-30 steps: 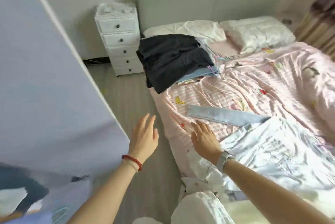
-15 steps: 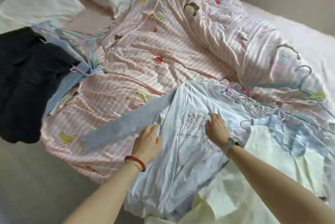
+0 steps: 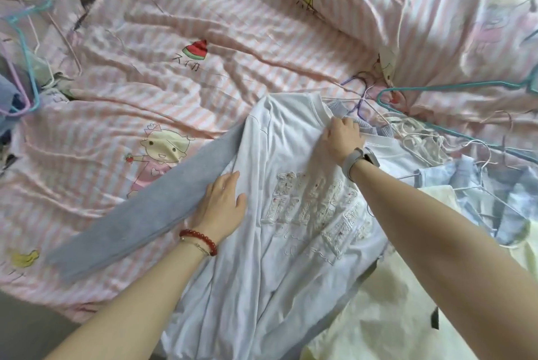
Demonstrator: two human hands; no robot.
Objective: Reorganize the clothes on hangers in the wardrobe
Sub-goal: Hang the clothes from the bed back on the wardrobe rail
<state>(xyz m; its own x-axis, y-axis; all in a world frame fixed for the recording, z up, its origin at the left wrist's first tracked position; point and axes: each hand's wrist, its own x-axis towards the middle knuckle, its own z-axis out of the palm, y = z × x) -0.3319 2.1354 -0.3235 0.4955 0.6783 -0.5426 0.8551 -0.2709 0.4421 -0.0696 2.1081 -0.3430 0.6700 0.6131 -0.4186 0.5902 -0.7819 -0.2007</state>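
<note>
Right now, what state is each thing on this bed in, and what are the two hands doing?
White top: spread flat, front up.
Grey sleeve: stretched out to the left.
Left hand: open, flat on the top by the sleeve.
Right hand: pinching the top's collar.
Teal hanger: bare, lying on the duvet.
Striped duvet: rumpled.

bedsheet (image 3: 233, 48) — a few handwritten-style dark characters printed just under the watermelon slice (image 3: 196, 49), too loose to read for certain | white shirt (image 3: 276, 243) — raised embroidered block lettering across the chest, with a thin script line beneath it; neither is legible | no brands, numbers or signs readable elsewhere
</note>
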